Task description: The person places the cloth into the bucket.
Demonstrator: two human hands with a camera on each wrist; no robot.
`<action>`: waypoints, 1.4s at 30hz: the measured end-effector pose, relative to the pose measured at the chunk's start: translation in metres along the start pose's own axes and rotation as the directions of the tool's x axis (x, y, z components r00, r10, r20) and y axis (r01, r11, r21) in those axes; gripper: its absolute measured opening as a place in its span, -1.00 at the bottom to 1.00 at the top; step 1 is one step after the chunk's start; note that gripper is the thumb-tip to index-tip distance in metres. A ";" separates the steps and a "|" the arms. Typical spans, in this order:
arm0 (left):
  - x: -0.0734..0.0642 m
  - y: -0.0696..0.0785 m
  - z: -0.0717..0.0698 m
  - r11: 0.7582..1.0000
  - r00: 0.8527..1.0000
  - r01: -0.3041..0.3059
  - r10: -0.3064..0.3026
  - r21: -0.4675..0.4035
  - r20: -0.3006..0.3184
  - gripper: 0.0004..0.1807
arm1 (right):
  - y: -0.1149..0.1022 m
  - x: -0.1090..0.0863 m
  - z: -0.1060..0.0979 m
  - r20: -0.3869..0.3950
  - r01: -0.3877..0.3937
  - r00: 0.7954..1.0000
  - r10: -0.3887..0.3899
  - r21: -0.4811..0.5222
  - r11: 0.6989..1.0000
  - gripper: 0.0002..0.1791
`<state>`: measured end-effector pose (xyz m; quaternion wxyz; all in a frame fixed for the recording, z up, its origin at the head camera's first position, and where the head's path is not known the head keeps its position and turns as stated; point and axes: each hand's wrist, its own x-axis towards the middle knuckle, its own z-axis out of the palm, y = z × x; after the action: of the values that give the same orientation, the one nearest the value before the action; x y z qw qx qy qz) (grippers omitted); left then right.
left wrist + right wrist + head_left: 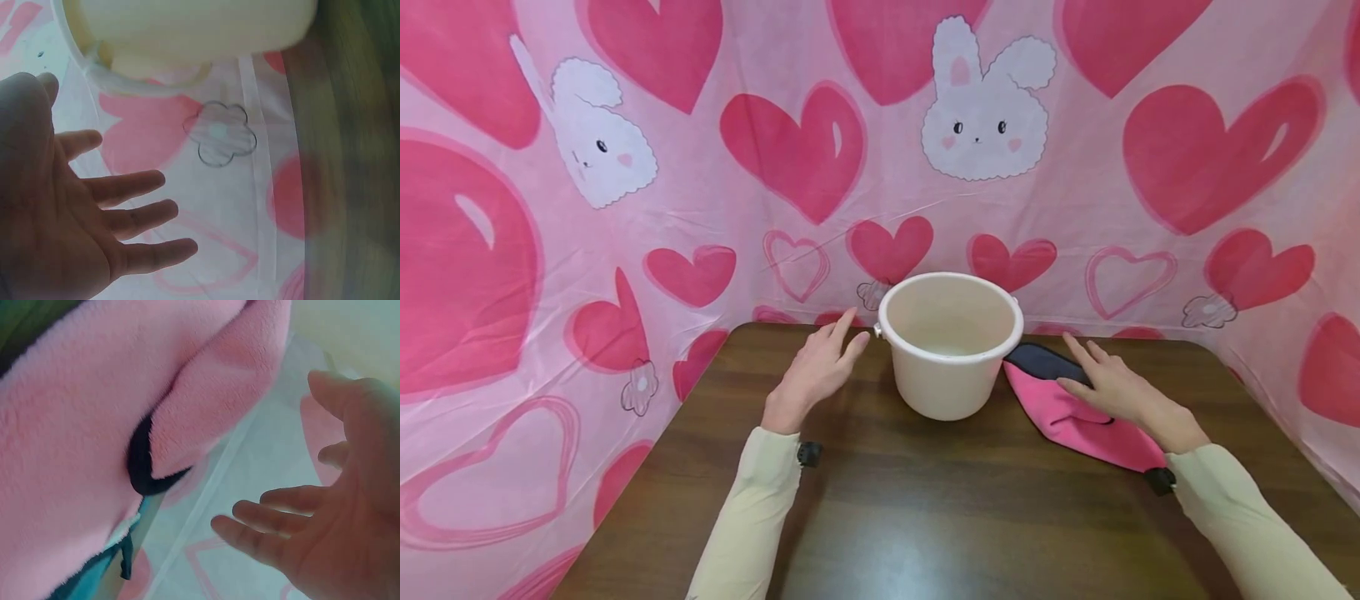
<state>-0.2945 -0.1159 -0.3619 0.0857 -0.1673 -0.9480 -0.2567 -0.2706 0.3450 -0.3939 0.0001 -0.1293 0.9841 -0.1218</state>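
Observation:
A cream plastic bucket point(947, 387) stands upright at the back middle of the table. My left hand point(815, 371) hovers just left of it, fingers extended and apart from its rim. In the left wrist view, that hand point(62, 212) has its fingers spread, and nothing is in it. On the bucket's right lies a pink fleecy cloth point(1060, 417) with a dark section and dark edging, loosely folded. Over this cloth is my right hand point(1123, 393), fingers straight. The right wrist view shows the hand point(337, 531) holding nothing, beside the cloth point(69, 456).
The brown wooden table point(880, 508) ends just behind the bucket. A pink curtain point(820, 50) printed with hearts and rabbits hangs behind and along the sides. A small white lug point(877, 331) sticks out from the bucket's left side.

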 end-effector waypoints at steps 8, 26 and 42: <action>-0.005 0.022 0.013 0.992 0.998 -0.039 0.034 -0.122 -0.050 -0.29 | 0.001 0.002 0.007 -0.020 -0.014 1.000 0.014 -0.021 1.000 -0.02; -0.010 0.056 0.033 0.982 1.000 -0.016 0.011 -0.188 -0.025 -0.26 | 0.011 0.000 0.019 0.152 -0.143 0.977 0.151 -0.058 0.988 0.07; 0.000 0.059 0.044 0.936 0.985 0.009 -0.069 -0.353 -0.155 -0.38 | 0.006 -0.001 0.024 0.218 -0.103 0.970 0.111 -0.045 0.994 -0.21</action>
<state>-0.2764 -0.0456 -0.3722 0.1276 -0.1392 -0.8797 -0.4363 -0.2707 0.3447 -0.4183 0.1135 -0.0887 0.9855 -0.0900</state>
